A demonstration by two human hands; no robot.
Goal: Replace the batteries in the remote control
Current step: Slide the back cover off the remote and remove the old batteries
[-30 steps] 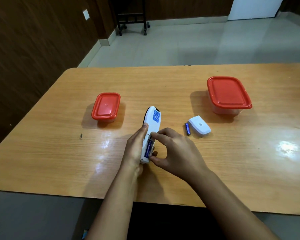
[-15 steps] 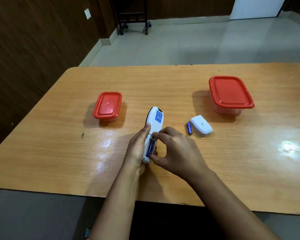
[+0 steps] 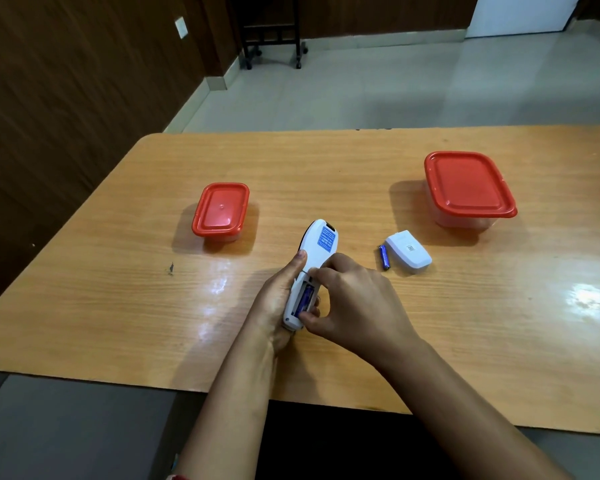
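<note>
Being pinched between thumb and forefinger of the right hand is a small blue cylindrical battery, lying in the open compartment of the white plastic remote control. The remote is being gripped along its side by the left hand, back upward, on the glossy wooden table. Judgement: the spring end is best pressed first, polarity being checked. A second blue battery and the white compartment cover are waiting nearby, to the right.
</note>
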